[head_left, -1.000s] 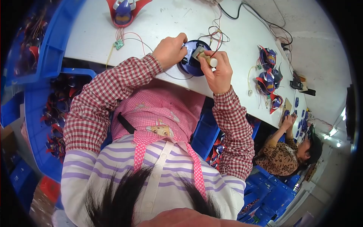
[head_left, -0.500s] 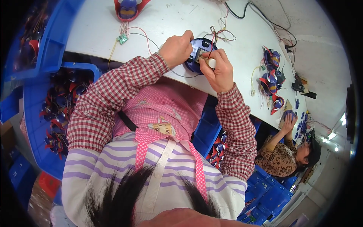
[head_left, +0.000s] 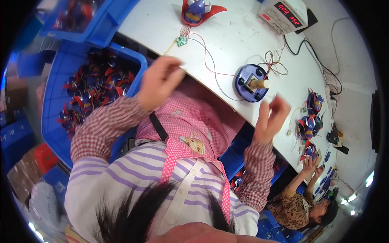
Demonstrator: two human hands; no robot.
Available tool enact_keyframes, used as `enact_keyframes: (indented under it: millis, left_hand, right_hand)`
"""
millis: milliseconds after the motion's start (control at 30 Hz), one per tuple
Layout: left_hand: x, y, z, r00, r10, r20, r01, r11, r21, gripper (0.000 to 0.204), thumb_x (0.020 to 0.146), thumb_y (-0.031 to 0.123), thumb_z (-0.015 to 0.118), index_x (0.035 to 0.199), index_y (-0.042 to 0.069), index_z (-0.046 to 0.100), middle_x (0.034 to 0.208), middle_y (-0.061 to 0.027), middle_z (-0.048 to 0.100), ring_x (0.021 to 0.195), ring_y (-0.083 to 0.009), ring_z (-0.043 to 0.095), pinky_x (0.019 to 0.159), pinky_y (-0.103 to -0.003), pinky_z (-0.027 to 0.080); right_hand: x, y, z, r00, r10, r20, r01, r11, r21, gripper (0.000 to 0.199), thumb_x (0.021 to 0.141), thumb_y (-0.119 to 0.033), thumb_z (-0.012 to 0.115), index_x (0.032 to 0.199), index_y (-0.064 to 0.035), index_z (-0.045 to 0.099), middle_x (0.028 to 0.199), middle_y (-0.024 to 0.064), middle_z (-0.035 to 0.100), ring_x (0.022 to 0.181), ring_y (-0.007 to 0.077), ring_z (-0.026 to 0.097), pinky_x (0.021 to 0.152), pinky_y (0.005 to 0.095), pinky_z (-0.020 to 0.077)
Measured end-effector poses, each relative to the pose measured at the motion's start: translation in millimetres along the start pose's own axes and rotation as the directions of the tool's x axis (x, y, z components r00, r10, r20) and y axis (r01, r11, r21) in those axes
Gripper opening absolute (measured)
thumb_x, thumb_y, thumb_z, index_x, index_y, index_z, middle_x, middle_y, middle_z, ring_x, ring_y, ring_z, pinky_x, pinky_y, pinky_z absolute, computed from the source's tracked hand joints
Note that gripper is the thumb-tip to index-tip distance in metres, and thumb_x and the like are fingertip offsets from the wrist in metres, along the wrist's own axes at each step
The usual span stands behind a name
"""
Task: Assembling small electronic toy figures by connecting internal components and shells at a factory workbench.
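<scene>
On the white table a round blue-purple base (head_left: 242,77) lies with black pads on its face and a pale cylindrical piece (head_left: 259,84) standing at its middle. My right hand (head_left: 273,117), blurred, is just off the base's near side, fingers apart, holding nothing. My left hand (head_left: 160,83), also blurred, hovers over the table's front edge beside a blue bin, thumb and fingers parted with nothing visible between them. At the far side sits a purple toy figure (head_left: 195,12) with red wings. Its wires meet a small green circuit board (head_left: 181,41), and thin wires run toward the base.
A blue bin (head_left: 142,60) full of similar toys stands at left, another blue bin (head_left: 77,35) beyond it. A white power supply (head_left: 279,14) with cables sits at the back. More winged toys (head_left: 310,126) lie at right, near a co-worker (head_left: 293,206) handling one.
Both hands have let go of the round base, which stays on the table. My left hand has moved left, my right hand toward me. The view has shifted, bringing the power supply in.
</scene>
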State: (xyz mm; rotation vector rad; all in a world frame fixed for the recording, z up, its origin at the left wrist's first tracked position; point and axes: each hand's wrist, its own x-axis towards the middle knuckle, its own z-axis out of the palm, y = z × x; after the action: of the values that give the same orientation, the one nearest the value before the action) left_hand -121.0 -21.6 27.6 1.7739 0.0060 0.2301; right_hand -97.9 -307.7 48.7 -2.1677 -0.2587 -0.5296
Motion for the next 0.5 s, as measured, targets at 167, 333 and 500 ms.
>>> enact_keyframes:
  millis: [167, 333, 500]
  left_hand:
    - [-31, -31, -55, 0.947, -0.322, 0.022, 0.318, 0.943, 0.096, 0.036, 0.084, 0.006, 0.057, 0.118, -0.002, 0.048, 0.079, -0.0041, 0.053, 0.06, -0.0084, 0.05, 0.054, -0.017, 0.041]
    - [-3, -25, -47, 0.87, -0.49, 0.059, 0.482, 0.87, 0.107, 0.039, 0.086, 0.007, 0.056, 0.123, 0.002, 0.047, 0.079, -0.0013, 0.05, 0.063, -0.0074, 0.049, 0.055, -0.017, 0.039]
    - [31, -39, -46, 0.987, 0.157, 0.02, -0.144, 0.842, 0.52, 0.033, 0.082, 0.013, 0.058, 0.114, 0.002, 0.056, 0.083, -0.0072, 0.053, 0.068, -0.0166, 0.053, 0.061, -0.026, 0.044]
  right_hand:
    - [-75, -28, 52, 0.708, -0.016, 0.706, -0.1, 0.987, 0.123, 0.043, 0.079, -0.014, 0.067, 0.116, 0.0008, 0.051, 0.099, 0.0112, 0.054, 0.072, 0.0179, 0.053, 0.063, 0.0263, 0.0453]
    - [-64, -6, 176, 0.615, 0.204, 0.761, -0.314, 0.949, 0.0, 0.063, 0.081, -0.035, 0.064, 0.127, 0.0003, 0.041, 0.105, 0.0218, 0.056, 0.091, 0.0284, 0.06, 0.077, 0.0343, 0.0499]
    - [-65, -7, 262, 0.729, 0.045, 0.684, -0.294, 0.922, 0.253, 0.049, 0.083, -0.028, 0.062, 0.121, 0.0002, 0.049, 0.091, 0.0149, 0.061, 0.076, 0.0219, 0.06, 0.068, 0.0306, 0.0498]
